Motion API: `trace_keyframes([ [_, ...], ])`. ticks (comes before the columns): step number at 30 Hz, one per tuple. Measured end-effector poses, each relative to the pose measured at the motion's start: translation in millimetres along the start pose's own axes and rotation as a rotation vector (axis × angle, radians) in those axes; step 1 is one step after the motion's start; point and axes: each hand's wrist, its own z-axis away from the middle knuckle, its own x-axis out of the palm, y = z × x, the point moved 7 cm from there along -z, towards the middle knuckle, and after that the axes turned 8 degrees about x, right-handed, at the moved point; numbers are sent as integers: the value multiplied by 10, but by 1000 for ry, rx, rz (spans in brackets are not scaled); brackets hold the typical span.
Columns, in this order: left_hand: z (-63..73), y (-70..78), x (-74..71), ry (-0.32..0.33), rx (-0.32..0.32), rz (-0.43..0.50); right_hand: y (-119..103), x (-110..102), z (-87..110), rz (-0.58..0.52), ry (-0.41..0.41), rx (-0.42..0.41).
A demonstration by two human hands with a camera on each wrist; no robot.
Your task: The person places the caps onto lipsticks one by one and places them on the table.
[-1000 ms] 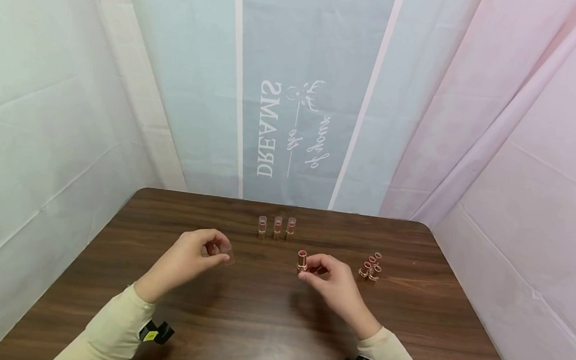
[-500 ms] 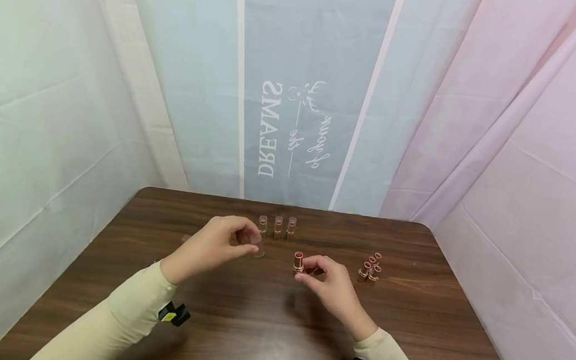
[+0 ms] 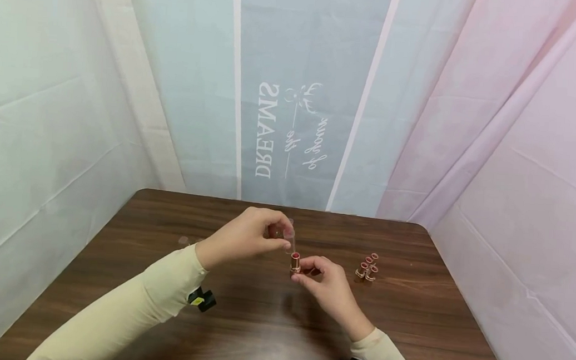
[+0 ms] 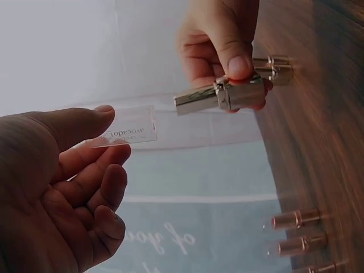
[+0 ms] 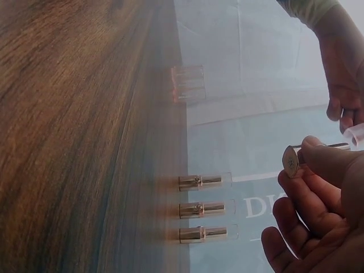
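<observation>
My left hand [image 3: 246,234] pinches a clear lettered lipstick cap [image 4: 133,126] between thumb and fingers. My right hand [image 3: 330,286] grips the base of an uncapped gold lipstick [image 3: 295,263], which stands upright with its red tip showing. In the head view the cap is just above and left of the lipstick tip; a small gap separates them in the left wrist view. Three capped lipsticks stand in a row, seen in the right wrist view, the middle one [image 5: 205,210] among them. In the head view my left hand mostly hides that row.
Several uncapped gold lipsticks [image 3: 363,270] stand clustered on the dark wooden table [image 3: 257,334] to the right. Loose clear caps [image 5: 190,83] stand on the left side, partly hidden by my left arm in the head view. Fabric walls rise behind and beside the table.
My left hand has carried the cap rightward across the table, up close to the lipstick's tip. My right hand has shifted only slightly left and still holds the lipstick.
</observation>
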Motion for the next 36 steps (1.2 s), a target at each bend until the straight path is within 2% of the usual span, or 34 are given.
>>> trace_keyframes([
  [7,-84,8,105,-48,-15,9,1,10,-1,-12,8,-19],
  [16,-122,38,125,-50,-33,-9,-28,-16,7,-21,3,-35],
  [30,-148,84,225,-70,-9,-2,17,-36,19,-42,19,84],
  [36,-167,86,259,-73,-24,-18,-3,-47,17,-79,21,90],
])
